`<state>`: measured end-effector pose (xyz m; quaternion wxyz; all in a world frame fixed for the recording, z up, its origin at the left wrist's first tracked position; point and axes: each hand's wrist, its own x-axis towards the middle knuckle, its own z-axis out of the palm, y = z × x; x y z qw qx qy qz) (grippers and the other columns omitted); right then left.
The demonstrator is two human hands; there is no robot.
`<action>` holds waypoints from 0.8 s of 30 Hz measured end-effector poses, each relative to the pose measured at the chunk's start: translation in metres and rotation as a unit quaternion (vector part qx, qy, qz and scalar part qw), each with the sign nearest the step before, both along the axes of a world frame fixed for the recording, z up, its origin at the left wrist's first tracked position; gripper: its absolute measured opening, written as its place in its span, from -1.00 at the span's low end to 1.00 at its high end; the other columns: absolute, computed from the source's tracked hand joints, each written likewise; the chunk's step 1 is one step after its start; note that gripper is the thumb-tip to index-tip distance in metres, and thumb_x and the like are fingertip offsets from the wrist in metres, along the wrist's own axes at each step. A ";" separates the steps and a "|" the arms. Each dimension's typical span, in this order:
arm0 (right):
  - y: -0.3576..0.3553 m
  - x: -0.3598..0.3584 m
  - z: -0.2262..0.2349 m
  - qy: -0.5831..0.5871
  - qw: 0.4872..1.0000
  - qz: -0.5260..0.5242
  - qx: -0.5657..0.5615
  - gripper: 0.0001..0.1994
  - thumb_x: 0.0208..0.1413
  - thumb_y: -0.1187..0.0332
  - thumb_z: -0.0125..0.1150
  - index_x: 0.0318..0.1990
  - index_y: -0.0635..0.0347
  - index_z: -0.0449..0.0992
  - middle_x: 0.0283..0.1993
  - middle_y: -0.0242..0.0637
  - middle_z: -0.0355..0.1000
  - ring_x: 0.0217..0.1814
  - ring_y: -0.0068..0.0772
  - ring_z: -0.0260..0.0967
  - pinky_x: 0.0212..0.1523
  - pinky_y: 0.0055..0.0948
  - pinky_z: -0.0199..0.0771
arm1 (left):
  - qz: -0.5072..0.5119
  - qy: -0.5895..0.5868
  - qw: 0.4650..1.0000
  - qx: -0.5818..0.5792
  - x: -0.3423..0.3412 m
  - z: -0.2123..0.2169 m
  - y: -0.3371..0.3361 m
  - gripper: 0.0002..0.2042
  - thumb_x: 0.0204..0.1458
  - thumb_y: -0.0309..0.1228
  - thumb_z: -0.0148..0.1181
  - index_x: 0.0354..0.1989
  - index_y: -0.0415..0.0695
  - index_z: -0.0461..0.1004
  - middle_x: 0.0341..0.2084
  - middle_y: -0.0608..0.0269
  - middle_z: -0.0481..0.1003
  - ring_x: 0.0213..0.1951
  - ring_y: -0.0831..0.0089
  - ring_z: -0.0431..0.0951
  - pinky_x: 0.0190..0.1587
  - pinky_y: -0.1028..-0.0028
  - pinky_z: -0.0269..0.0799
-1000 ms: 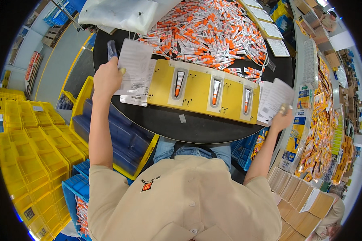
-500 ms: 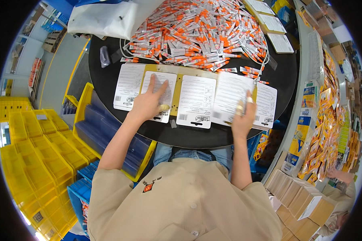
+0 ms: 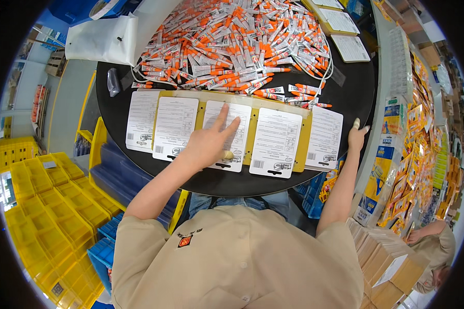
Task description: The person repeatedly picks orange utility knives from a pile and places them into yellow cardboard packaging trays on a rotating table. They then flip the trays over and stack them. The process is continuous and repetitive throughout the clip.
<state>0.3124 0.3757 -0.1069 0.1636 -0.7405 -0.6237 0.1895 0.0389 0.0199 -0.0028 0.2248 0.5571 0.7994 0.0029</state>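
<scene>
Several white printed cards lie in a row across a yellow holder (image 3: 251, 134) on the round black table. My left hand (image 3: 207, 145) rests on the middle card (image 3: 215, 114) with its fingers spread; the palm hides part of it. To its left lies another flat card (image 3: 175, 126), to its right a further card (image 3: 276, 136) with a dark hanging slot at its lower end. Over at the table's right rim is my right hand (image 3: 357, 137), fingers apart, holding nothing I can see. Pale covers sit on some fingertips.
A heap of small orange-capped tubes (image 3: 232, 46) covers the table's far side. Card stacks (image 3: 142, 121) flank the holder. Yellow crates (image 3: 51, 190) stand at left, cardboard pieces (image 3: 381, 252) at right. Another person's arm (image 3: 430, 232) shows at the far right.
My left hand has shifted one card to the right. My right hand has left the card right of it, which now lies flat, and moved out to the table's right rim.
</scene>
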 end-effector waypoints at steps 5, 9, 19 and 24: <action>0.011 0.049 -0.084 0.034 0.996 -0.084 -0.001 -0.34 0.31 -0.12 -0.35 -0.06 0.38 0.48 -0.03 0.21 0.45 0.06 0.27 0.36 0.08 0.03 0.33 | 0.102 -0.004 0.985 0.142 -0.002 0.009 0.008 -0.47 0.03 -0.43 0.20 0.23 -0.11 0.27 0.26 -0.11 0.20 -0.17 0.05 0.56 -0.20 0.29 0.53; -0.096 0.046 -0.085 0.114 0.990 -0.073 0.040 -0.39 0.32 -0.05 -0.26 -0.15 0.48 0.42 -0.15 0.34 0.43 -0.06 0.38 0.35 -0.04 0.06 0.33 | 0.134 -0.193 0.916 0.325 0.019 0.025 0.021 -0.78 0.05 -0.43 0.17 -0.17 -0.27 0.51 -0.35 -0.07 0.55 -0.24 -0.05 0.54 -0.18 0.15 0.45; -0.306 0.043 0.014 0.455 0.816 0.221 -0.280 -0.66 0.34 0.24 -0.14 -0.27 0.32 0.49 -0.55 -0.17 0.47 -0.57 -0.44 0.46 -0.54 -0.46 0.50 | 0.045 -0.197 0.949 0.241 0.085 0.019 0.033 -0.77 0.04 -0.34 0.23 -0.19 -0.22 0.53 -0.33 0.10 0.57 -0.31 0.11 0.58 -0.24 0.27 0.47; -0.153 0.020 0.000 0.137 0.927 0.149 0.315 -0.64 0.29 0.26 -0.05 0.08 0.38 0.36 0.05 0.07 0.36 0.14 0.06 0.26 0.19 -0.17 0.19 | 0.032 -0.159 0.949 0.270 0.097 0.009 0.044 -0.69 0.04 -0.27 0.24 -0.10 -0.18 0.50 -0.09 0.07 0.50 -0.24 0.06 0.57 -0.17 0.23 0.49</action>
